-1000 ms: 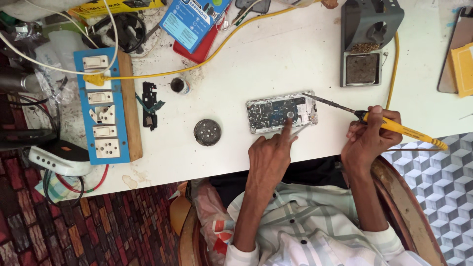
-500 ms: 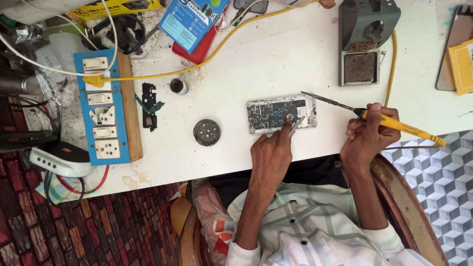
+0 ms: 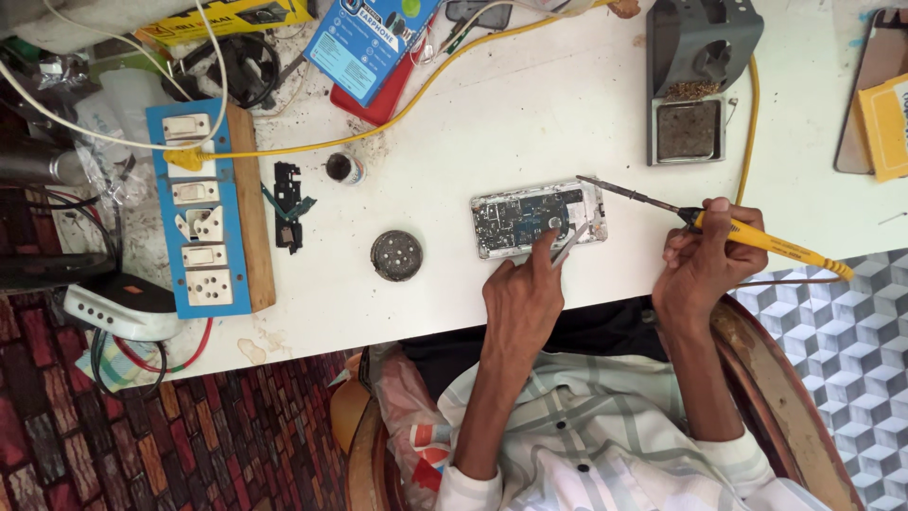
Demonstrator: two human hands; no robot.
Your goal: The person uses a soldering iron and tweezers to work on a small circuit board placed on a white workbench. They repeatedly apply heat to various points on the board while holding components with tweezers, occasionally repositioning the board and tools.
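Opened phone [image 3: 537, 219], circuit board exposed, at white table [image 3: 530, 114] front edge. Left hand [image 3: 523, 301] pinching tweezers [image 3: 570, 244] onto it. Right hand [image 3: 702, 265] gripping yellow soldering iron [image 3: 728, 227], tip beside phone.

I note a blue rectangular retail package [image 3: 364, 43] with a white panel at the far edge of the table [image 3: 530, 123], lying over a red flat pack [image 3: 383, 99]. A yellow printed box [image 3: 232, 14] sits toward the far left corner. Another yellow package [image 3: 887, 123] lies at the right edge.
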